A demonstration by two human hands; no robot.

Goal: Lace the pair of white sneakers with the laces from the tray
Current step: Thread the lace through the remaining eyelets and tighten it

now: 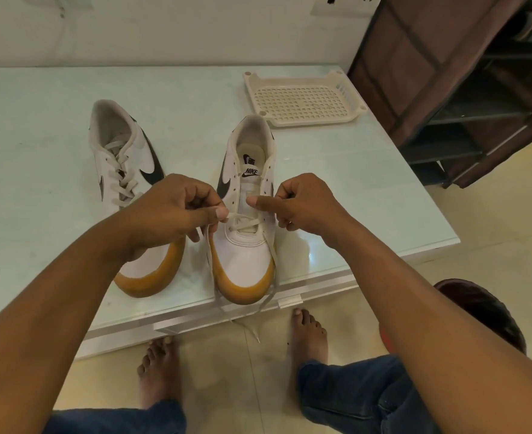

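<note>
Working the sneaker [246, 255] at the near edge of the table [39, 120], toe toward the body. Pinching the lace [242, 219] with the left hand [171, 211], thumb and forefinger tight on it just beside the lowest eyelets. Steadying from the other side with the right hand [299, 205], fingers curled, thumb out across the tongue. Crossed only a row or two, with the upper eyelets yet to thread. Looks finished with the other sneaker [124, 151], lying to the left, laced to the top.

Risking a snag by letting both loose ends hang off the table edge. Risking uneven lengths too, or dragging a strand back out of its eyelet by tugging too hard on one side. Might even slide the sneaker off, sitting this close to the edge.

Cannot tell what sits inside the right fingers, lace or eyelet flap. Cannot see the other sneaker's middle behind the left hand. Nothing doing at the tray [302, 101], far right on the table.
</note>
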